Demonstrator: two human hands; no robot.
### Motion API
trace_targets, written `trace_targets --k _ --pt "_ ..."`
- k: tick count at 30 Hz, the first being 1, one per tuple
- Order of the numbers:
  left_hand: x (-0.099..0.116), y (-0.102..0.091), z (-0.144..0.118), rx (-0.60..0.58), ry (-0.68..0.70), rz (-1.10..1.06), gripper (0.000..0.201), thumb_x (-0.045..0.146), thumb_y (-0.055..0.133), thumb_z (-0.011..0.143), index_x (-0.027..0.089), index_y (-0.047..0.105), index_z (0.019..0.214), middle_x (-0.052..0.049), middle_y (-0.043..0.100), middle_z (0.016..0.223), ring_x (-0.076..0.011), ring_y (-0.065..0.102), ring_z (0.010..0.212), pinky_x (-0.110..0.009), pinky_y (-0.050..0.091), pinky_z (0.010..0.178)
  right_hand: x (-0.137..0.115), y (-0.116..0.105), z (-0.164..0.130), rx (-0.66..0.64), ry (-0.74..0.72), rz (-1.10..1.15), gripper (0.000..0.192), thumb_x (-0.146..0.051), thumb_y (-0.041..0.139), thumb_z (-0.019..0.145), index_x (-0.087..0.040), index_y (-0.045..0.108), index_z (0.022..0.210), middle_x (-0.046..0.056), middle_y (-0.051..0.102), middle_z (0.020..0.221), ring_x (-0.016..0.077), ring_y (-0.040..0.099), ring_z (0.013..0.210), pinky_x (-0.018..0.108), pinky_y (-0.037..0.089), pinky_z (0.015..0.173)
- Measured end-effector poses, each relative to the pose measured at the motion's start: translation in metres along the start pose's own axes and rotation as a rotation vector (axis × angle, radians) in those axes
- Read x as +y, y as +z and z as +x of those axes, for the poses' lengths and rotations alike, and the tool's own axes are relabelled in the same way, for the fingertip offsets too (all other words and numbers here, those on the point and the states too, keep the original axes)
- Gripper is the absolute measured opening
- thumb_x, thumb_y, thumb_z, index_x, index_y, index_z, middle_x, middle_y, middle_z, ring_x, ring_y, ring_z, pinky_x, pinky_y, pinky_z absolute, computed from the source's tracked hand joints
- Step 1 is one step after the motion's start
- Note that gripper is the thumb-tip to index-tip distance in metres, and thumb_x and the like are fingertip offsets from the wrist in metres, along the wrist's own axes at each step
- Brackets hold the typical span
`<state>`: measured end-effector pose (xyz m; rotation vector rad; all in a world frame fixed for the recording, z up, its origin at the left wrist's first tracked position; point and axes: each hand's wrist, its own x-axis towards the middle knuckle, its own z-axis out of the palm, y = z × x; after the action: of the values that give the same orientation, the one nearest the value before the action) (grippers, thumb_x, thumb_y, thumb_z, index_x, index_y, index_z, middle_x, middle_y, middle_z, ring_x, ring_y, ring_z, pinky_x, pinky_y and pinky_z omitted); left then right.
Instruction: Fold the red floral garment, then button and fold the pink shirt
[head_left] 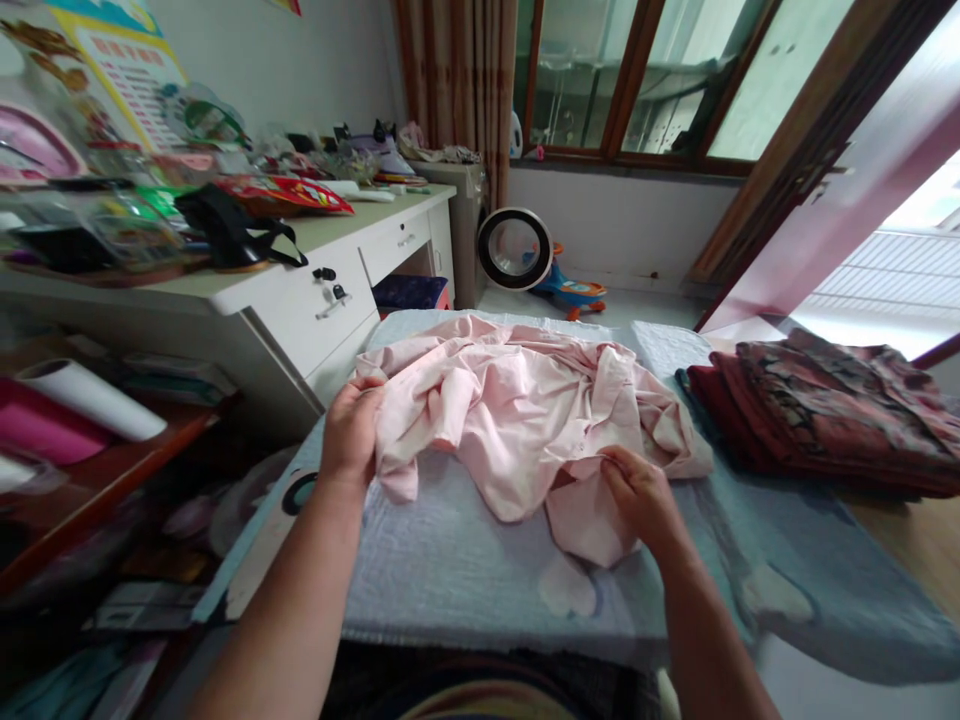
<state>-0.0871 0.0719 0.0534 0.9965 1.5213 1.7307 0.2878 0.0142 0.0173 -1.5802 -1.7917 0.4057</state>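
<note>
- From where I stand, the thin, pale pink woven cloth [502,420] lies between the two hands and spreads beyond them, rumpled on the tabletop [450,580], which wears a blue-grey fabric cover with pale patches.
- The left hand [352,430] grips the cloth at its left side; the right hand [641,490] pinches a lower edge between thumb and fingers. They are well apart, each clamped on the same piece.
- How far along? Early, I'd judge — the pink cloth is spread only roughly, with deep creases between the hands and a loose flap hanging just below the right one.
- I see no smooth face or squared edge on it, so those creases and loose parts look like what is left. Beyond the right hand it bunches up, and I cannot tell how the layers lie there.
- Further right of the right hand, the stack of folded dark red and patterned fabric [847,420] sits in tidy layers — that part looks done, and neither hand touches it.
- Beyond the left hand, a shiny red plastic packet [292,195] lies on the white drawer unit [300,340], away from the work.
</note>
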Motion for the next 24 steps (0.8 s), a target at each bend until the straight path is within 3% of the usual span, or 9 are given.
trace_targets --k 4,6,9,11,12,15,17,20,24 --pt "0.002 -0.021 0.005 -0.140 0.116 0.389 0.030 0.038 0.064 0.069 0.018 0.063 0.091 -0.001 0.062 0.079 -0.0188 0.058 0.072 -0.031 0.049 0.071 0.001 -0.009 -0.003 0.046 0.045 -0.215 0.025 -0.028 0.044 0.084 -0.024 0.069 0.087 0.007 0.070 0.080 0.0244 0.064 0.076 0.035 0.047 0.073" --pt "-0.003 -0.021 -0.001 -0.166 0.292 0.728 0.024 0.032 0.065 0.069 0.019 0.065 0.089 -0.007 0.065 0.093 -0.0263 0.060 0.090 -0.040 0.048 0.087 -0.004 -0.003 -0.007 0.091 0.022 -0.393 0.029 -0.022 0.047 0.078 -0.024 0.071 0.095 0.012 0.070 0.099 0.0308 0.063 0.094 0.046 0.045 0.087" --pt "-0.008 -0.007 -0.023 -0.103 0.516 1.047 0.025 0.026 0.063 0.075 0.019 0.066 0.099 -0.016 0.057 0.126 -0.0371 0.050 0.118 -0.054 0.038 0.101 -0.022 0.015 -0.017 0.064 -0.102 -0.530 0.048 -0.015 0.052 0.072 -0.029 0.067 0.116 0.012 0.057 0.136 0.0373 0.045 0.128 0.061 0.026 0.107" --pt "-0.010 0.006 -0.043 -0.259 0.622 1.056 0.024 0.024 0.060 0.080 0.019 0.065 0.102 -0.015 0.058 0.124 -0.0342 0.051 0.117 -0.051 0.039 0.102 -0.035 0.030 -0.023 -0.080 -0.215 -0.516 0.053 -0.013 0.052 0.074 -0.032 0.063 0.123 0.007 0.050 0.145 0.0347 0.035 0.138 0.060 0.017 0.112" --pt "-0.011 0.012 -0.052 -0.419 0.660 1.016 0.022 0.022 0.058 0.081 0.019 0.065 0.102 -0.012 0.062 0.117 -0.0304 0.054 0.113 -0.047 0.041 0.101 -0.040 0.038 -0.026 -0.149 -0.254 -0.504 0.052 -0.013 0.052 0.076 -0.034 0.063 0.123 0.005 0.049 0.146 0.0339 0.032 0.141 0.059 0.013 0.114" --pt "-0.017 0.025 -0.076 -0.832 0.687 0.911 0.026 0.023 0.062 0.080 0.021 0.064 0.105 -0.008 0.064 0.116 -0.0247 0.055 0.113 -0.039 0.042 0.103 -0.050 0.057 -0.029 -0.240 -0.292 -0.480 0.046 -0.014 0.052 0.082 -0.036 0.065 0.120 0.003 0.050 0.146 0.0322 0.028 0.143 0.058 0.008 0.116" --pt "-0.025 0.029 -0.087 -0.989 0.681 0.922 0.044 0.027 0.069 0.075 0.022 0.061 0.118 -0.008 0.059 0.131 -0.0266 0.050 0.124 -0.041 0.038 0.109 -0.050 0.063 -0.027 -0.234 -0.275 -0.461 0.037 -0.016 0.052 0.086 -0.035 0.067 0.113 0.004 0.053 0.143 0.0316 0.029 0.143 0.057 0.008 0.116" --pt "-0.040 0.031 -0.096 -1.052 0.650 1.016 0.066 0.034 0.075 0.071 0.024 0.053 0.132 -0.010 0.048 0.146 -0.0306 0.041 0.136 -0.047 0.031 0.114 -0.049 0.061 -0.021 -0.215 -0.235 -0.379 0.021 -0.018 0.051 0.089 -0.028 0.069 0.095 0.006 0.065 0.126 0.0308 0.037 0.137 0.057 0.012 0.115" --pt "-0.050 0.037 -0.098 -0.983 0.643 1.081 0.046 0.034 0.067 0.082 0.022 0.057 0.125 -0.010 0.054 0.138 -0.0274 0.049 0.128 -0.043 0.036 0.110 -0.048 0.040 -0.017 -0.173 -0.184 -0.186 0.018 -0.015 0.046 0.090 -0.022 0.062 0.087 0.004 0.070 0.091 0.0222 0.061 0.099 0.051 0.025 0.110"
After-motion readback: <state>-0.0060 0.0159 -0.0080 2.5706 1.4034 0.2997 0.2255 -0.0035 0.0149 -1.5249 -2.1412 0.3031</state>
